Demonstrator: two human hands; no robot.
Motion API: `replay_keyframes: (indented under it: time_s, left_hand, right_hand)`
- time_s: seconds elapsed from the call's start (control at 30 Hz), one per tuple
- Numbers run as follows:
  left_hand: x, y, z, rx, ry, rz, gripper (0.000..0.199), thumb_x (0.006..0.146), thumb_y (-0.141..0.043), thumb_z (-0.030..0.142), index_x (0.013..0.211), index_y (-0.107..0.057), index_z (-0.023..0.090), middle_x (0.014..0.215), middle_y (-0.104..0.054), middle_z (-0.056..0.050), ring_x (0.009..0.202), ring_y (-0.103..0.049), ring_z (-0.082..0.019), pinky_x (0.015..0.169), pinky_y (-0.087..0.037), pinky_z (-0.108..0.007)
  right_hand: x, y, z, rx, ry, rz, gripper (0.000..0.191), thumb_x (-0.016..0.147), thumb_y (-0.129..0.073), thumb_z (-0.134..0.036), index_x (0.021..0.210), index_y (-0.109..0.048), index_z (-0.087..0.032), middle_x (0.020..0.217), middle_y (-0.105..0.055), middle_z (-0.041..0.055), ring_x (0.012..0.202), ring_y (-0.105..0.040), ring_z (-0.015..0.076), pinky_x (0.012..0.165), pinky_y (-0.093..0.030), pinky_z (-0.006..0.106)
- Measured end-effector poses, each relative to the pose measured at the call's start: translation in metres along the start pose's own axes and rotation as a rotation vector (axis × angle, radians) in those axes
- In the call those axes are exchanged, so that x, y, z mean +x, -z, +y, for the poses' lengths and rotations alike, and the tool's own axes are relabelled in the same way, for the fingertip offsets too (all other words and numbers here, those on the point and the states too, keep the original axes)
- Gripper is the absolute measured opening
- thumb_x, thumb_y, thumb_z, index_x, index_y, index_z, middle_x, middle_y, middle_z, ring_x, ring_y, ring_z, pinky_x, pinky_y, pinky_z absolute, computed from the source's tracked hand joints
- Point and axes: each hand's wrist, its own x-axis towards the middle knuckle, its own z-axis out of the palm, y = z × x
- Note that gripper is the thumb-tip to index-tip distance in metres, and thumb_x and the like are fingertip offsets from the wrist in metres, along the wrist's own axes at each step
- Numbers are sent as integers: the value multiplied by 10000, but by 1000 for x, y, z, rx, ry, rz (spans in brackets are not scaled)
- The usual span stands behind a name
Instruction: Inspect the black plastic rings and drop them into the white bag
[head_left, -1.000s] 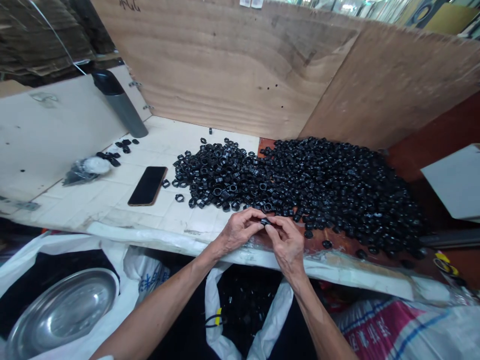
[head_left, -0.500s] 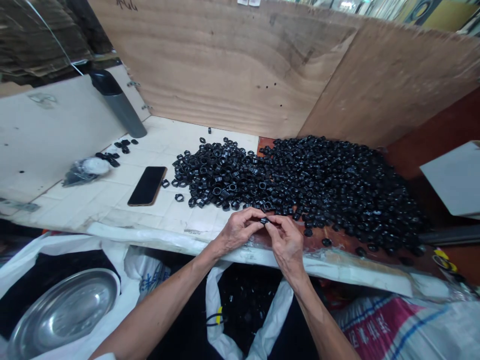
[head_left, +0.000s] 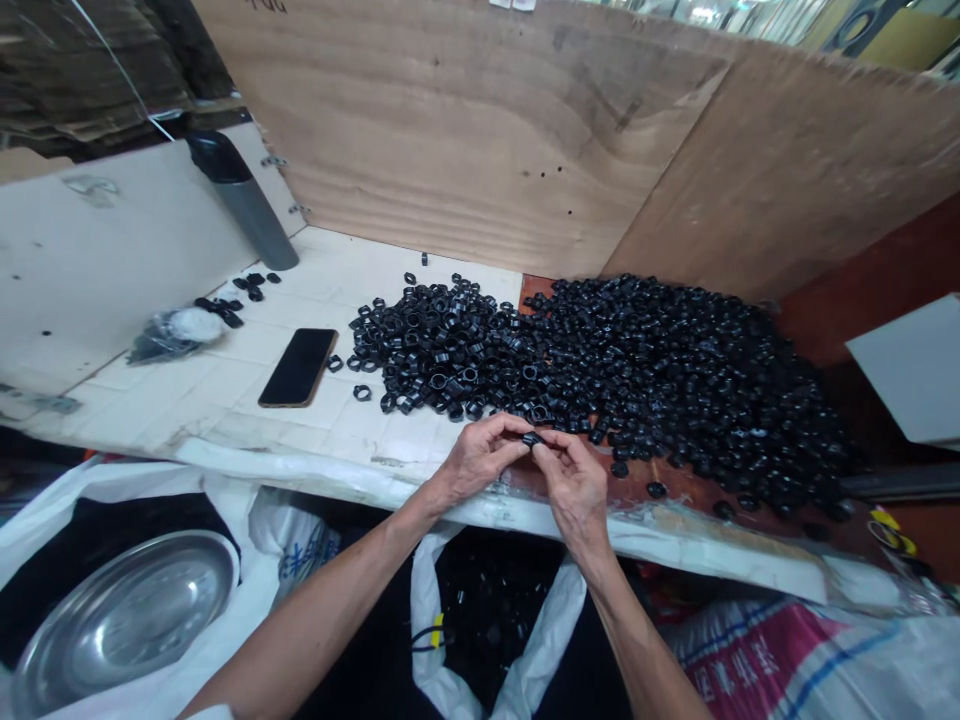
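Between my two hands, above the front edge of the table, is a small black plastic part point(head_left: 532, 439). My left hand point(head_left: 480, 458) pinches its left side with thumb and forefinger. On its right side the fingers of my right hand point(head_left: 576, 480) are closed on it too; whether it is one piece or two joined pieces I cannot tell. Just behind my hands lies a heap of black ring-shaped parts point(head_left: 442, 340), which runs into a larger pile of black parts point(head_left: 690, 380) on the right. Below my hands, an open white sack point(head_left: 429, 600) contains more black parts.
A phone point(head_left: 298, 368) lies left of the heap. Beyond it are a plastic bag point(head_left: 176, 333) and a grey bottle point(head_left: 255, 215). Wooden boards point(head_left: 465, 130) wall the back. A metal basin point(head_left: 135, 620) sits in a sack at lower left; a printed sack point(head_left: 817, 660) lies at lower right.
The small black part has turned slightly between my fingertips. My hands stay in nearly the same place, while the view has shifted a little.
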Motion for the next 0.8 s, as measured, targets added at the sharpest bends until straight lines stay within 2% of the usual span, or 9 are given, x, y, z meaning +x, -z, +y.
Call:
replay_keyframes:
  time_s: [0.17, 0.23, 0.4, 0.53, 0.6, 0.7, 0.77, 0.8]
  left_hand:
    - [0, 0, 0, 28, -49, -5, 202, 888, -624, 220, 1070, -693, 164, 1076, -696, -85, 1003, -652, -193, 946, -511, -338]
    - [0, 0, 0, 31, -53, -2, 204, 885, -626, 208, 1072, -692, 162, 1081, -692, -87, 1007, -651, -194, 937, -514, -334]
    - [-1, 1, 1, 22, -34, -2, 201, 879, -627, 205, 1063, -694, 159, 1080, -693, -89, 988, -657, -192, 912, -525, -325]
    - [-1, 0, 2, 29, -39, -11, 213, 875, -629, 207, 1072, -691, 157, 1074, -697, -89, 988, -655, -193, 912, -527, -329]
    - [-1, 0, 2, 28, -30, 2, 212, 876, -627, 211, 1070, -690, 157, 1074, -696, -88, 988, -656, -195, 902, -530, -322]
    - [0, 0, 2, 18, 2, 7, 199, 877, -623, 216, 1051, -695, 150, 1064, -695, -90, 966, -662, -195, 869, -536, -306]
    - [0, 0, 3, 23, 7, -10, 193, 877, -621, 213, 1041, -697, 147, 1053, -694, -88, 949, -663, -191, 852, -536, -298]
    - [0, 0, 4, 25, 5, -19, 190, 876, -622, 211, 1038, -698, 146, 1046, -696, -85, 944, -663, -189, 848, -535, -294]
  right_hand:
    - [2, 7, -14, -233, 261, -21, 151, 907, -602, -266, 998, -715, -224, 1021, -686, 76, 958, -655, 225, 872, -545, 382]
    - [3, 7, -15, -269, 307, -31, 161, 917, -588, -248, 1010, -717, -225, 1030, -687, 78, 973, -653, 224, 906, -530, 392]
    - [2, 1, -6, -232, 161, 31, 200, 924, -596, -315, 1071, -675, -205, 947, -711, 60, 810, -685, 191, 730, -570, 314]
    - [0, -1, -8, -342, 214, 41, 187, 946, -557, -327, 1019, -680, -207, 867, -720, 49, 741, -685, 183, 726, -559, 304]
    - [0, 1, -11, -373, 251, 8, 191, 939, -561, -323, 1030, -683, -208, 879, -721, 55, 751, -685, 189, 733, -556, 307]
    - [1, 7, -12, -349, 211, -85, 228, 921, -580, -334, 1088, -670, -206, 838, -713, 39, 685, -671, 178, 662, -546, 288]
    - [3, 10, -11, -371, 170, -141, 202, 943, -549, -346, 959, -691, -204, 691, -670, 4, 578, -623, 153, 594, -507, 261]
    - [3, 12, -10, -401, 164, -156, 248, 958, -525, -353, 852, -689, -201, 618, -633, -9, 535, -591, 142, 571, -481, 252]
